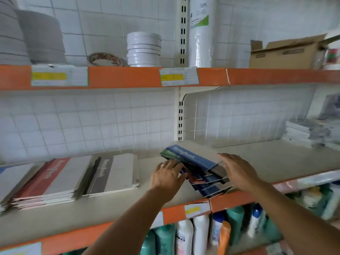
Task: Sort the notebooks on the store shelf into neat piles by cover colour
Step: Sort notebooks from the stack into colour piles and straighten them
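Notebooks [198, 168] in a mixed, fanned-out heap sit at the centre of the frame, on the beige middle shelf [110, 203], skewed to its front edge with the lowest corners reaching over the orange lip. A blue-banded cover lies on top, a green one peeks out beneath its upper-left corner, and red and further blue edges show in the fan below.

Your left hand [166, 178] presses against the heap's left side with fingers fairly straight; your right hand [237, 171] lies flat on its right end, fingers extended. Neither hand is clenched or wrapped round a book: both look relaxed and simply touching, though the fingertips on the far side are hard to make out.

Toward the left of the frame two sorted piles already lie side by side: a red-banded pile [49, 181] and, just beside it, a dark-banded pile [108, 175], both reasonably square. A sliver of blue cover [2, 170] shows at the far left edge.

So you seem to be mid-sort, squaring up or steadying the unsorted heap before drawing from it. The next move likely calls for lifting off the top blue book alone, keeping the other hand on the heap so the overhanging lower books do not slide off the shelf edge, then finding or starting a blue pile.
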A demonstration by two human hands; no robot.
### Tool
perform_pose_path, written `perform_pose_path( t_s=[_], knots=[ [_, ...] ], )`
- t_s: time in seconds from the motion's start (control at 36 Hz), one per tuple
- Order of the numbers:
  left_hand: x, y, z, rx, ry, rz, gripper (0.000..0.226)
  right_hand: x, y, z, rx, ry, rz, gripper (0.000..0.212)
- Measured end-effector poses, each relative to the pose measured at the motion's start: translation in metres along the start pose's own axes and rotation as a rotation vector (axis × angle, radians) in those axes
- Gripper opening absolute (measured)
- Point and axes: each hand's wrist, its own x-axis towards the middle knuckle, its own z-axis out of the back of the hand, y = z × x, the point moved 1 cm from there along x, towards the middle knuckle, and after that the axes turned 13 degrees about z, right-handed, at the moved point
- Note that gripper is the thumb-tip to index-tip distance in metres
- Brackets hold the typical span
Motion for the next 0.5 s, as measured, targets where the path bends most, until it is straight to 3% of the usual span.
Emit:
perform_pose_path(
  t_s=[0.25, 0.5],
  knots=[
    [0.035, -0.029, -0.014, -0.027, 0.029, 0.024, 0.048, 0.031, -0.017, -0.013, 0.099, 0.171, 0.033, 0.058],
    [0.039, -0.043, -0.023, -0.041, -0.05, 0.145, 0.044, 0.054, -0.038, -0.025, 0.15, 0.341, 0.16, 0.067]
  ],
)
